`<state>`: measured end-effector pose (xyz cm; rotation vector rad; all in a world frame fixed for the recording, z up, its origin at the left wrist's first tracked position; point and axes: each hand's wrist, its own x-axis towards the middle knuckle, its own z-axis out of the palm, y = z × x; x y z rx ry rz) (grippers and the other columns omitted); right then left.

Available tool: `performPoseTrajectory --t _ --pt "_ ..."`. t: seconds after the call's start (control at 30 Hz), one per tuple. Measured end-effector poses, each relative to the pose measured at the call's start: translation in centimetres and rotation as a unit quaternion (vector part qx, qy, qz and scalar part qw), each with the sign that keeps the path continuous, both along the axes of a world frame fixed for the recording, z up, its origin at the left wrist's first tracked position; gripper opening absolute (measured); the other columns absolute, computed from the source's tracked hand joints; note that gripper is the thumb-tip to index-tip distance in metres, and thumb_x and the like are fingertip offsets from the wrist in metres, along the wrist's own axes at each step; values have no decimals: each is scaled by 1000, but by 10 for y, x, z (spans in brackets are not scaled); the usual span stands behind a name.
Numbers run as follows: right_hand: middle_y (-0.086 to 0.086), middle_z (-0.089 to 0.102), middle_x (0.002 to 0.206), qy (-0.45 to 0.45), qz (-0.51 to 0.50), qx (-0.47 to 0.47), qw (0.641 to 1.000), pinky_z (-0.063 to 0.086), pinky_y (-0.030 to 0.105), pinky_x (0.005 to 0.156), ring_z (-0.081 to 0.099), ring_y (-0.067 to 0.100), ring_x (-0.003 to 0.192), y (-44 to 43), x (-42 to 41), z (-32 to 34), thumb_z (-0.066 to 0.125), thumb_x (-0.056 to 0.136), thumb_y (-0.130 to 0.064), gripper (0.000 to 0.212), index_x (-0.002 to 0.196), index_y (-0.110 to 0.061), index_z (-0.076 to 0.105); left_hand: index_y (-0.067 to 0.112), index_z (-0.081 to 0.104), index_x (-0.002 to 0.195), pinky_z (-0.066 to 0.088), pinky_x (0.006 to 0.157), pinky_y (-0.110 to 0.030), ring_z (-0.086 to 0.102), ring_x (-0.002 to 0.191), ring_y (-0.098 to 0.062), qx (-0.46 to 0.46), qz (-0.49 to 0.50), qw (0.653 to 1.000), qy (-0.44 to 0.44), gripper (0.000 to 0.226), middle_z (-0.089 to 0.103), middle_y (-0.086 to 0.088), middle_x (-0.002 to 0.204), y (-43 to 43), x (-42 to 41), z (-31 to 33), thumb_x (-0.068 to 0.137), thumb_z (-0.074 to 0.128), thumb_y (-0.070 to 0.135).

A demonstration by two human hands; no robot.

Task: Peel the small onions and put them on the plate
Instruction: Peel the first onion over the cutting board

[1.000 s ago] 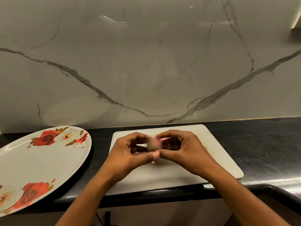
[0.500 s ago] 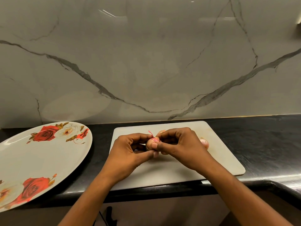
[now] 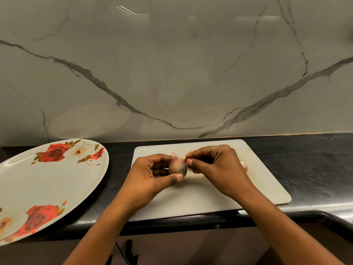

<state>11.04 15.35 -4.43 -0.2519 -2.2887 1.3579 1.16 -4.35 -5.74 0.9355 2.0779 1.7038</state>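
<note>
Small onion [image 3: 178, 168] is in my left hand [image 3: 150, 176], over the middle of the white cutting board [image 3: 248, 190]. The thumb presses its near side and the other fingers curl round the far side, so the left fingers are gripping it. I cannot tell whether it touches the board.

My right hand [image 3: 219, 169] meets the onion's right end. Its thumb and forefinger are closed in a pinch on a bit of pink skin [image 3: 185, 161] there. A thin pink curl of peel [image 3: 174, 154] sticks up from the top of the onion.

A second onion [image 3: 244, 165] lies on the board just beyond my right hand, partly hidden by it. A third onion [image 3: 191, 151] peeps out behind the right knuckles.

The plate [image 3: 47, 184], white with red rose prints, lies on the dark desk [image 3: 305, 159] left of the board, near it but apart. A grey-veined marble wall [image 3: 172, 73] rises behind the desk.
</note>
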Motion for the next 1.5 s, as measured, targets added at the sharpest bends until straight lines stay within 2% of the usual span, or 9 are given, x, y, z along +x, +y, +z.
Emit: performPoseTrajectory --t 0.23,0.37,0.47,0.63,0.83,1.0,1.23,1.37,1.5 --pt "-17 79 86 -19 -9 115 993 62 27 83 73 -2 82 -4 7 -2 81 90 -21 14 102 -26 85 20 73 123 60 86 -21 76 108 -13 48 3 998 -37 45 80 5 114 -1 -1 -1 82 86 8" --pt "-16 79 102 -53 -2 166 985 62 27 86 71 -3 90 -7 9 -3 80 90 -36 23 112 -32 82 23 71 126 59 86 -20 75 111 -12 52 5 998 -30 46 79 7 116 -1 -2 -3 84 84 8" --pt "-14 80 107 -43 -13 157 987 61 28 90 72 -3 94 -7 9 0 78 91 -37 24 114 -29 81 25 70 128 60 90 -23 74 112 -14 47 -1 999 -26 48 78 6 119 -2 -2 -3 85 83 9" --pt "-17 79 83 -43 4 91 995 65 37 78 74 5 84 -8 8 10 75 95 -31 12 93 -27 86 22 69 132 59 93 -22 74 113 -12 39 -22 999 -23 48 78 8 119 -2 -1 -4 88 80 5" --pt "-17 78 79 -38 21 67 997 65 36 74 75 5 80 -9 6 13 75 94 -31 10 95 -28 85 21 70 132 58 95 -20 73 113 -9 30 -26 999 -2 48 78 12 118 -1 0 -5 88 80 4" --pt "-15 76 73 -45 21 89 995 63 40 76 73 9 76 -12 3 15 75 92 -32 18 82 -22 86 18 71 132 58 94 -22 74 113 -12 26 -33 999 6 49 79 9 118 -3 0 -6 87 82 2" --pt "-8 76 73 -34 34 86 995 61 45 70 72 18 72 -12 5 14 74 89 -36 17 84 -24 86 19 72 130 59 93 -22 74 112 -10 20 -29 999 7 49 79 10 117 -4 0 -6 85 83 2" --pt "-4 77 74 -16 25 81 996 61 47 71 73 22 72 -11 5 10 75 89 -22 13 83 -21 86 18 72 130 60 95 -25 75 113 -12 25 -29 999 -5 49 79 9 118 -4 0 -7 85 83 2" --pt "-10 78 77 -2 20 61 998 64 40 73 76 13 75 -11 6 7 75 89 -13 14 87 -23 85 17 72 129 60 94 -25 75 112 -11 31 -30 999 -16 49 79 9 119 -3 0 -5 84 83 1"
